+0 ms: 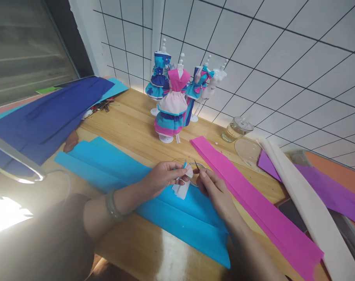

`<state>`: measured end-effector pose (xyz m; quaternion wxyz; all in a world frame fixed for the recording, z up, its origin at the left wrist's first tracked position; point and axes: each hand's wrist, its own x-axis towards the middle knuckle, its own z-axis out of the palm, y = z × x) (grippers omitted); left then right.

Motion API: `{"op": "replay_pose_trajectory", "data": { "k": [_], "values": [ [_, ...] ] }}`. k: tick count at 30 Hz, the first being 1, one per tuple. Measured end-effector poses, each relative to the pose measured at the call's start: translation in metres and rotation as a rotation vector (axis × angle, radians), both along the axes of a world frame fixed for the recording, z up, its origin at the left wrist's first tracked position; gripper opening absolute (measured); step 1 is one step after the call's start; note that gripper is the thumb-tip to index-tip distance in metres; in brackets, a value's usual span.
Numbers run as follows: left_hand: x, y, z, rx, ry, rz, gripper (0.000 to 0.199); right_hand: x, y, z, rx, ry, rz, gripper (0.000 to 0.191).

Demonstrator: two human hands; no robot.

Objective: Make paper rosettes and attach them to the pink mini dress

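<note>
My left hand [170, 173] pinches a small white pleated piece of crepe paper [189, 170] with a bit of light blue at its edge. Close beside it, my right hand [211, 183] is closed on a thin, dark, pointed tool [197, 166], its tip raised near the pleats; its exact kind is unclear. Below the fingers lies a folded white strip [181, 190] on a large blue crepe paper sheet [165, 214]. A thin pale ring [192, 184] shows partly behind my hands.
Small dress forms in paper dresses [173, 101] stand at the back. A glass jar [237, 128] is by the tiled wall. Pink [253, 203], white [306, 199] and purple paper [326, 183] lie right, dark blue paper [54, 113] left. A lamp [16, 160] glares at lower left.
</note>
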<state>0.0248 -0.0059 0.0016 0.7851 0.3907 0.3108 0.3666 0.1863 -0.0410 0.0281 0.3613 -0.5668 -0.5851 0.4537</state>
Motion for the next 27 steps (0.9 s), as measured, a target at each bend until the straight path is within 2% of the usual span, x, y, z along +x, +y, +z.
{"op": "replay_pose_trajectory", "data": {
  "k": [9,18,27],
  "values": [
    [0.0003,-0.0005,-0.0019,0.082,0.091,0.0,0.024,-0.0003,-0.0014,-0.0008,0.086,-0.183,0.059,0.029],
    [-0.0002,-0.0004,-0.004,0.224,0.237,0.018,0.025,-0.0007,-0.0029,-0.0015,0.084,-0.184,0.065,0.031],
    [0.0001,-0.0008,-0.0034,0.212,0.281,0.023,0.025,-0.001,-0.0028,-0.0031,0.091,-0.196,0.061,0.031]
  ]
}}
